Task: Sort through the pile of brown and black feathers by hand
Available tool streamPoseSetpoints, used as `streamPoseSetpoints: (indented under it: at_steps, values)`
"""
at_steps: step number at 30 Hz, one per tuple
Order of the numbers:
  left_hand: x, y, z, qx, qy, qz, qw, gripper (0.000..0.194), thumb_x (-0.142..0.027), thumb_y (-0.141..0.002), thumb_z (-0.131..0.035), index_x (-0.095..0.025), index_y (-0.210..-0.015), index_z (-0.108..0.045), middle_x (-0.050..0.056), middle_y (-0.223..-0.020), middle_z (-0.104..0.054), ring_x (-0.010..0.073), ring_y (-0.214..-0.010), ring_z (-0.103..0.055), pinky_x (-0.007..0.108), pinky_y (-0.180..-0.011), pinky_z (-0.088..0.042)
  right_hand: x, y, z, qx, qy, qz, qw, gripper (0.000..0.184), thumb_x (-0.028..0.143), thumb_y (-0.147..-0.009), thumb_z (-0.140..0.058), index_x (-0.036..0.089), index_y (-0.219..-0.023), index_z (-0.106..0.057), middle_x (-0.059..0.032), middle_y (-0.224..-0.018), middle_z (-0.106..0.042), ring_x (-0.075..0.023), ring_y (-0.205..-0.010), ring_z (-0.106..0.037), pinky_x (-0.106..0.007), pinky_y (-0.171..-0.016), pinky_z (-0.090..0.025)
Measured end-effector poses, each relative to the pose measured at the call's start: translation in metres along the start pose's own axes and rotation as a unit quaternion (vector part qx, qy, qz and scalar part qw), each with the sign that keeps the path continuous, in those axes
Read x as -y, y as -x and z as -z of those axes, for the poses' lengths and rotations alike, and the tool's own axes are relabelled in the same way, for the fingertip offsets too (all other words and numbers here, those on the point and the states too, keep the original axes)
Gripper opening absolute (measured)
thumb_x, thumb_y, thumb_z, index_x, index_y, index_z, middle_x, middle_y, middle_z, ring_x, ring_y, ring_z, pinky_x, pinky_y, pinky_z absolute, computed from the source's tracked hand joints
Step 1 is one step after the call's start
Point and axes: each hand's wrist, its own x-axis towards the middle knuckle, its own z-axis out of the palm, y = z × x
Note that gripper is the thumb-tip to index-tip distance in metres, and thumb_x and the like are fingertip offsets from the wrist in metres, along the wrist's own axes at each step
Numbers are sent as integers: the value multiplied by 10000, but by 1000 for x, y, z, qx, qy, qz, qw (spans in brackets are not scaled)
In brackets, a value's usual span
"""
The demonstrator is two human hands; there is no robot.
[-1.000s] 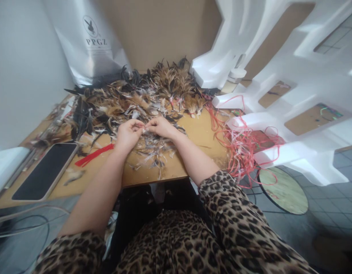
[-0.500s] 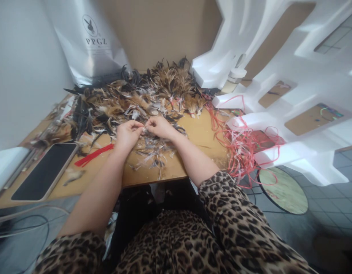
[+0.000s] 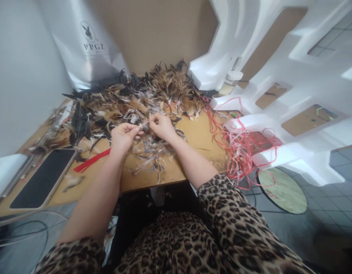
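Observation:
My left hand (image 3: 123, 140) is closed in a pinch on a small pale feather (image 3: 143, 125), the thumb pressed to the fingers. From the other side, my right hand (image 3: 163, 127) pinches the feather's far end between thumb and fingertips. Its exact shape is blurred. Both hands hover low over the front of a heap of brown and black feathers (image 3: 113, 108). Grey and white feather scraps (image 3: 153, 152) lie just below them on the wooden table (image 3: 198, 139). Beside my left wrist rests a bundle of red strips (image 3: 91, 160).
A phone (image 3: 43, 179) lies at the left. Tangled pink and red string (image 3: 240, 156) hangs over the right edge, against white foam packaging (image 3: 295, 156). Farther back stand a lidded bottle (image 3: 231, 82) and a silver bag (image 3: 91, 64). A round stool (image 3: 282, 190) is lower right.
My hands have drawn slightly apart, left hand to the left and right hand to the right, with more of the pale feather showing between them. The view has shifted a little.

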Motion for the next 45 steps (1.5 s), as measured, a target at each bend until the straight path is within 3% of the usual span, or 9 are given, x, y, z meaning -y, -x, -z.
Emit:
streamPoseSetpoints:
  at_steps: [4,9,15,20,24,31,40,45]
  values:
    - [-10,0,2,57,121,118,984,201,-277,-685,-714,-118,-751,-611,77,-737,-705,125,-623,-673,159,-510,-494,2,2,1,-9,-12,40,999,116,220,-763,-470,158,-754,-567,25,-606,-589,-85,-537,-547,-200,-590,-408]
    - [-12,-3,4,66,182,206,959,325,-429,-743,-653,-109,-736,-594,53,-613,-650,128,-551,-651,165,-446,-475,8,6,1,7,0,119,993,121,199,-759,-492,146,-776,-600,7,-725,-620,-84,-648,-530,-202,-673,-402]
    - [-2,-3,6,119,159,187,962,268,-201,-587,-787,-119,-748,-590,10,-625,-639,74,-531,-603,142,-484,-471,9,8,-6,37,-46,106,993,129,248,-767,-524,150,-780,-607,-15,-777,-623,-102,-727,-540,-224,-738,-414]
    - [0,-3,7,101,159,153,970,305,-221,-561,-798,-144,-736,-561,13,-675,-661,97,-618,-637,171,-563,-489,6,2,-3,0,-193,-11,981,215,339,-749,-574,134,-810,-596,-9,-739,-619,-92,-664,-544,-231,-693,-437]
    - [1,-4,5,78,165,134,974,313,-234,-539,-801,-145,-722,-564,0,-652,-645,90,-597,-615,197,-598,-492,8,1,1,40,-230,-67,970,272,394,-717,-616,124,-753,-602,3,-646,-593,-82,-591,-517,-224,-632,-420]
    - [6,-4,0,74,103,75,989,291,-259,-527,-797,-133,-691,-594,-10,-570,-615,58,-480,-525,177,-515,-419,0,1,-9,62,-182,-64,979,281,395,-657,-652,133,-725,-576,48,-581,-494,-53,-520,-386,-190,-525,-317]
    - [14,-3,-1,49,25,54,997,325,-288,-536,-797,-139,-800,-678,18,-683,-665,87,-564,-555,205,-561,-433,0,-1,-12,-11,-216,-90,972,259,394,-659,-608,147,-704,-546,46,-591,-509,-62,-535,-421,-205,-563,-362]
    - [21,-5,3,35,-11,56,998,279,-323,-576,-764,-146,-781,-698,-7,-556,-607,82,-475,-483,204,-481,-370,2,1,-19,15,-262,-119,958,285,418,-651,-610,165,-729,-505,55,-545,-512,-73,-490,-459,-206,-518,-361]
